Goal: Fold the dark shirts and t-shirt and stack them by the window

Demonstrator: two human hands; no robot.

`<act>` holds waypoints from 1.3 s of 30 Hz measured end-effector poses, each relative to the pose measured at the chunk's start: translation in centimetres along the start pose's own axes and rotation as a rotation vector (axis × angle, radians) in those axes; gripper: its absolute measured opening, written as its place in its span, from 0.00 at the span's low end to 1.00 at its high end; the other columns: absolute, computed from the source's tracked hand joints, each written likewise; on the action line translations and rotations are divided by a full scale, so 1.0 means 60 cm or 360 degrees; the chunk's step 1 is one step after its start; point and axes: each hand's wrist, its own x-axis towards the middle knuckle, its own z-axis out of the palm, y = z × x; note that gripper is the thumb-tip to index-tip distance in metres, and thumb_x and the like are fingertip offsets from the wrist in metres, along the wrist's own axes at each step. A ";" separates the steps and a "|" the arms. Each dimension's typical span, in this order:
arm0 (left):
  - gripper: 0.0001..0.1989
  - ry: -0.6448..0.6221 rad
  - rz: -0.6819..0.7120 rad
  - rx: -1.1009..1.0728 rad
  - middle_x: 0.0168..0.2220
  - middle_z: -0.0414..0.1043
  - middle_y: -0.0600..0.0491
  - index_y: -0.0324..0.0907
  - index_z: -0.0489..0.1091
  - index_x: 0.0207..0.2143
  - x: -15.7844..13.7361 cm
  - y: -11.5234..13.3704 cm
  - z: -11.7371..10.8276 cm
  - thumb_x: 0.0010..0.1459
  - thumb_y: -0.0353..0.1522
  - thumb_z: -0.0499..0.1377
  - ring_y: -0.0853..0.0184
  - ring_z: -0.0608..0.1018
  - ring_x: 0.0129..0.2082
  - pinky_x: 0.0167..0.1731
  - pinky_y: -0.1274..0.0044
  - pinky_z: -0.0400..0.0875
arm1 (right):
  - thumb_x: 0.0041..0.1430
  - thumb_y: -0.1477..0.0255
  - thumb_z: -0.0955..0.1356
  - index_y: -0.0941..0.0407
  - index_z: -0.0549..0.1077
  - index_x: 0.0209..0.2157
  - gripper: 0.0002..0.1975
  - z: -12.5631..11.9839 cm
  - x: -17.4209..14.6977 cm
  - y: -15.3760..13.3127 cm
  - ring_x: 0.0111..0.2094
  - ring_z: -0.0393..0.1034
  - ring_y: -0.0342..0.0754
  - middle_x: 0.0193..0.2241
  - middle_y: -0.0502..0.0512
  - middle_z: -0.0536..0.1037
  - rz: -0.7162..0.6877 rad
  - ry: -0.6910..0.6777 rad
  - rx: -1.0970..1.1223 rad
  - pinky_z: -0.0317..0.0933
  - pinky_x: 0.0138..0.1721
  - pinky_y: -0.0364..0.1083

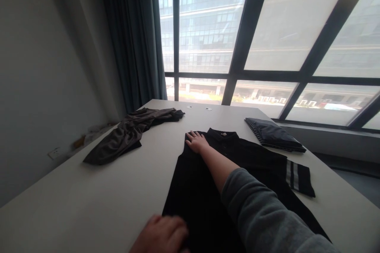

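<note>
A black collared shirt (pixel 202 189) lies spread on the white table, its collar toward the window. Its right sleeve, with two grey stripes, stretches out to the right; no sleeve sticks out on the left side. My right hand (pixel 196 141) rests flat with fingers spread on the shirt's left shoulder, the forearm crossing over the chest. At the bottom, my left hand (pixel 163 235) is at the shirt's lower left edge. Its fingers look curled but are blurred and partly out of frame, so I cannot make out whether they grip the cloth.
A crumpled grey-brown garment (pixel 118 142) lies at the table's left edge. Folded dark clothes (pixel 271 134), one striped, are stacked at the right edge. Two small white discs sit at the table's far end. Behind stand a dark curtain (pixel 133 39) and large windows.
</note>
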 end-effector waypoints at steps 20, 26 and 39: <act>0.32 0.0035 -0.0540 0.0062 0.74 0.49 0.41 0.35 0.56 0.72 0.390 -0.140 0.038 0.72 0.42 0.44 0.54 0.55 0.74 0.71 0.58 0.50 | 0.76 0.58 0.47 0.63 0.68 0.65 0.34 0.006 -0.023 0.013 0.70 0.52 0.63 0.66 0.72 0.65 0.0356 0.0491 0.0069 0.35 0.71 0.63; 0.32 0.0042 -0.0546 0.0074 0.74 0.48 0.40 0.37 0.55 0.72 0.391 -0.138 0.041 0.72 0.41 0.44 0.53 0.55 0.74 0.71 0.57 0.50 | 0.76 0.57 0.52 0.59 0.60 0.71 0.31 -0.008 0.000 0.067 0.74 0.45 0.57 0.73 0.65 0.53 0.0230 0.0192 0.0091 0.42 0.71 0.57; 0.32 0.0049 -0.0556 0.0050 0.74 0.48 0.41 0.37 0.56 0.72 0.391 -0.135 0.038 0.72 0.42 0.44 0.53 0.55 0.74 0.71 0.57 0.50 | 0.74 0.61 0.55 0.52 0.67 0.68 0.28 -0.061 -0.097 0.116 0.71 0.55 0.51 0.69 0.51 0.65 -0.0294 0.0322 0.0254 0.48 0.72 0.51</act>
